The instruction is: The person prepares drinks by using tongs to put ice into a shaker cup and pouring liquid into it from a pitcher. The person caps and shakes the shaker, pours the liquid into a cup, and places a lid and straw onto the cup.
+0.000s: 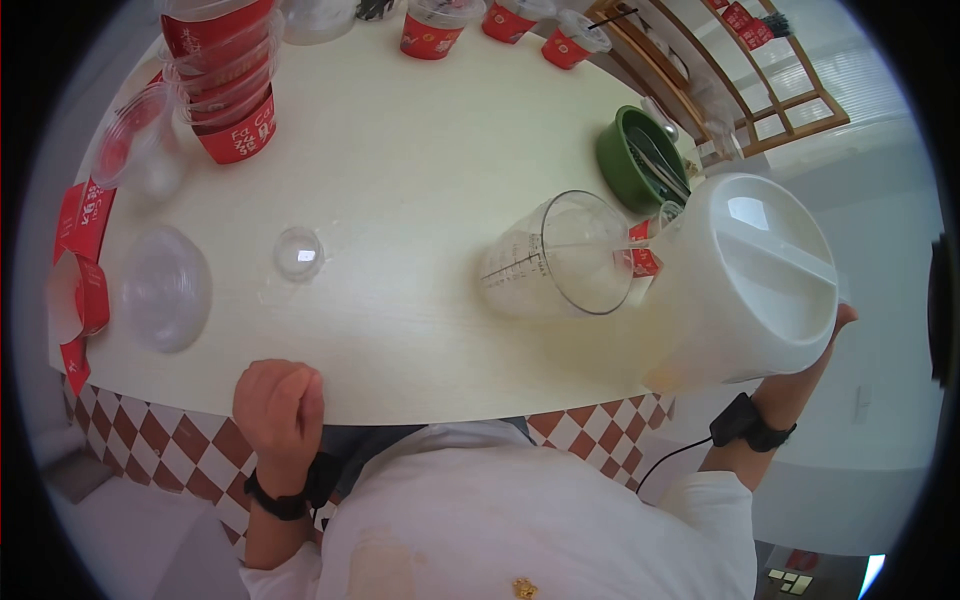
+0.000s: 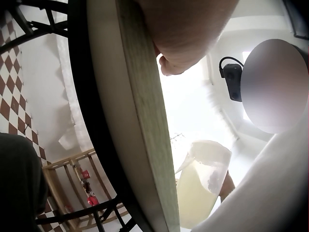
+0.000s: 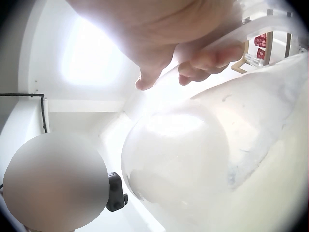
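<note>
The largest item was the pale, curved-edge table (image 1: 400, 150). Above its right side stood out a big translucent plastic pitcher (image 1: 690, 300) with a white lid, holding pale yellow liquid; it was tilted towards the measuring jug. My right hand (image 3: 188, 43) was closed round the pitcher's handle. The tall stack of red printed cups with clear plastic rims (image 1: 235, 130) was at the far left. The clear measuring jug with dark markings (image 1: 520, 265) was on the table, beneath the pitcher's spout; contact between them could not be determined. Behind it was the round green bowl (image 1: 612, 160), with utensils inside. A clear, shallow plastic dome (image 1: 165, 290) lay near the left edge. My left hand (image 1: 275, 405) rested at the near edge, fingers curled in, gripping nothing visible. Smallest was a clear round plastic piece (image 1: 298, 253), well apart from the jug
</note>
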A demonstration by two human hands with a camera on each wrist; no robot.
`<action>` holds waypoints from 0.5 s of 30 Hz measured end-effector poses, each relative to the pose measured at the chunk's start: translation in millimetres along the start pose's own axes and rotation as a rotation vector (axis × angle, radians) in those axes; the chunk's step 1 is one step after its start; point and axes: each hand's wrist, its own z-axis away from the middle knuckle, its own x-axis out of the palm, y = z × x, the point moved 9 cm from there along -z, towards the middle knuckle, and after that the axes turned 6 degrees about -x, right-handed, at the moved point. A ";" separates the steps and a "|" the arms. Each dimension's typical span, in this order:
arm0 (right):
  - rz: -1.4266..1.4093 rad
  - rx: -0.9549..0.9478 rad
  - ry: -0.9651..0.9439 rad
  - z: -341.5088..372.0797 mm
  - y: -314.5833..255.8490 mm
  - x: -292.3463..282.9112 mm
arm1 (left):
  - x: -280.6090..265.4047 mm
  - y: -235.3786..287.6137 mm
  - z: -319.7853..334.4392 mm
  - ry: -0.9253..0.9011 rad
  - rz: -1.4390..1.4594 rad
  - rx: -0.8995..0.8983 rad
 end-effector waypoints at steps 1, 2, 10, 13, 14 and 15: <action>-0.157 0.027 -0.042 1.5 5.4 3.7 | 0.5 0.3 0.7 -0.004 -0.002 0.010; -0.161 0.028 -0.031 2.3 7.0 0.2 | 1.4 -2.6 2.4 -0.013 -0.022 -0.009; 0.041 -0.137 0.121 14.0 -2.5 -56.7 | 5.2 -8.2 4.8 -0.066 -0.024 -0.111; 0.106 -0.186 0.204 21.4 -4.4 -78.3 | 4.8 -7.7 6.5 -0.058 -0.027 -0.103; 0.126 -0.199 0.233 24.0 -3.9 -84.4 | 6.2 -8.8 6.1 -0.094 -0.043 -0.136; 0.146 -0.212 0.263 26.4 -3.7 -90.9 | 6.2 -9.5 6.3 -0.087 -0.033 -0.146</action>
